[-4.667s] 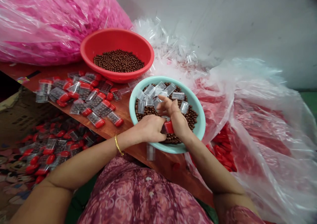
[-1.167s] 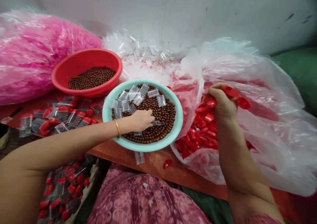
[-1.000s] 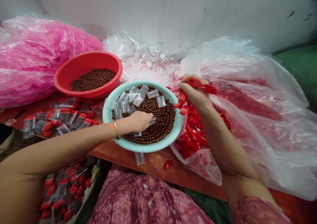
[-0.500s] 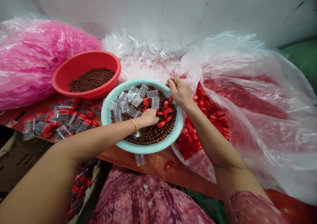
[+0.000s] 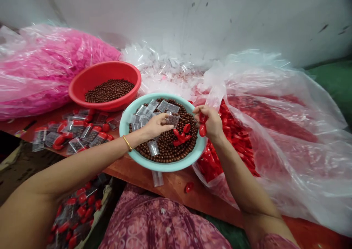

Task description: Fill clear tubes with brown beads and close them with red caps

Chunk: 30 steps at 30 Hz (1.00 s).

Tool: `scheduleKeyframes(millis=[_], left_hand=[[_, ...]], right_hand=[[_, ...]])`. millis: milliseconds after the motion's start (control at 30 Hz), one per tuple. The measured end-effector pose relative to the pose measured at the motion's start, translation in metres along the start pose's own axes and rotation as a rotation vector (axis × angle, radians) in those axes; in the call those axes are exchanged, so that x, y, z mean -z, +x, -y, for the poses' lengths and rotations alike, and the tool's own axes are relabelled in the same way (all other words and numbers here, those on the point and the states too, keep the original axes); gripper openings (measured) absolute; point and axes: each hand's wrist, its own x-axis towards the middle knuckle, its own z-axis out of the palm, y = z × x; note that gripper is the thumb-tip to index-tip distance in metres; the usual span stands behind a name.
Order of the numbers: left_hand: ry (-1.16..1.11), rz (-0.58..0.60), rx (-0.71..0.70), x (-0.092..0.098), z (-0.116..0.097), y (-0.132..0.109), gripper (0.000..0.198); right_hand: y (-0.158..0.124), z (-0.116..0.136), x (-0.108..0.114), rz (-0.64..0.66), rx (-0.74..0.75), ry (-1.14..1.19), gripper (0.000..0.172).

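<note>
A teal bowl [image 5: 129, 114] on the wooden table holds brown beads, several small clear boxes and several loose red caps [image 5: 182, 134]. My left hand [image 5: 154, 125] reaches over the bowl and pinches a clear box [image 5: 173, 119] that looks filled with beads. My right hand [image 5: 209, 121] is at the bowl's right rim, its fingers closed on red caps, one hanging below the palm. Both hands are close together above the beads.
A red bowl [image 5: 82, 85] of brown beads sits behind left. Filled boxes with red caps [image 5: 77, 131] lie left of the teal bowl, more in a carton [image 5: 77, 214] below. A clear bag of red caps [image 5: 247, 142] lies right, a pink bag [image 5: 35, 69] left, clear boxes [image 5: 165, 67] behind.
My right hand brought red caps from the bag to the teal bowl and dropped several onto the beads. My left hand lifted a clear box out of the beads.
</note>
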Motion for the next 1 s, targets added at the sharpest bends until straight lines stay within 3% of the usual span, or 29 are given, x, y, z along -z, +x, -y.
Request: scheduleKeyframes(millis=[133, 267, 400, 567, 700, 767, 867, 1000], left_hand=[[-0.121, 0.118, 0.035, -0.003, -0.012, -0.016, 0.040], [-0.094, 0.140, 0.158, -0.004, -0.019, -0.033, 0.030], [-0.116, 0.148, 0.261, 0.000, -0.019, -0.052, 0.028], [-0.187, 0.152, 0.234, 0.004, -0.011, -0.065, 0.035], [-0.234, 0.108, 0.201, 0.004, -0.009, -0.067, 0.037], [-0.240, 0.098, 0.179, 0.003, -0.009, -0.067, 0.035], [-0.223, 0.088, 0.148, 0.002, -0.010, -0.068, 0.032], [-0.254, 0.014, 0.120, 0.003, -0.009, -0.069, 0.035]], right_hand=[[-0.008, 0.003, -0.010, 0.021, -0.161, 0.125, 0.017], [-0.017, 0.008, -0.018, 0.094, -0.206, 0.059, 0.021], [-0.026, 0.010, -0.024, 0.313, -0.204, -0.111, 0.027], [-0.030, 0.010, -0.036, 0.568, -0.131, -0.219, 0.035], [-0.031, 0.008, -0.045, 0.499, 0.024, -0.265, 0.026], [-0.033, 0.006, -0.048, 0.481, 0.023, -0.235, 0.023], [-0.033, 0.000, -0.049, 0.475, -0.103, -0.105, 0.029], [-0.027, -0.003, -0.043, 0.310, -0.313, 0.231, 0.027]])
